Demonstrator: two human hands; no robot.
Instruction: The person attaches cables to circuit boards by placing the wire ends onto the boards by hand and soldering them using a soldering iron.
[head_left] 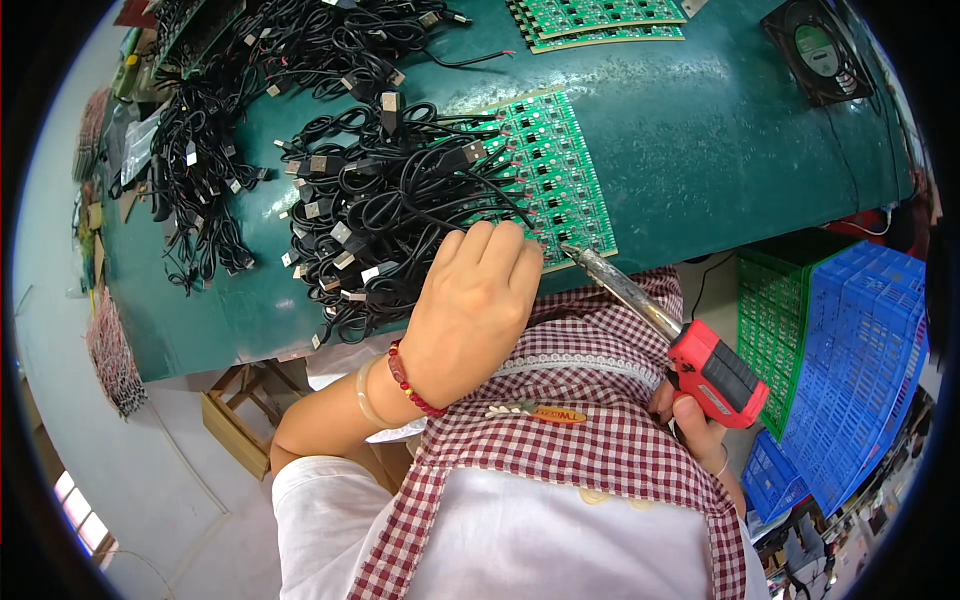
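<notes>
My left hand (480, 285) is closed, its curled fingers pointing down at the near left part of a green circuit board panel (560, 160). Its fingertips are hidden, so what they grip does not show. Many black USB cables (385, 190) lie bunched to the left of the panel, their wire ends along its left side and some passing by my left hand. My right hand (695, 425) is wrapped round the red and black handle of a soldering iron (718, 372). The iron's metal tip rests at or just over the panel's near edge, close to my left fingers.
More black USB cables (205, 150) are heaped at the left and far side of the green table (690, 130). Stacked circuit boards (600, 20) lie at the far edge. A black fan (818, 50) stands far right. Blue (850, 340) and green crates (770, 330) stand beside the table.
</notes>
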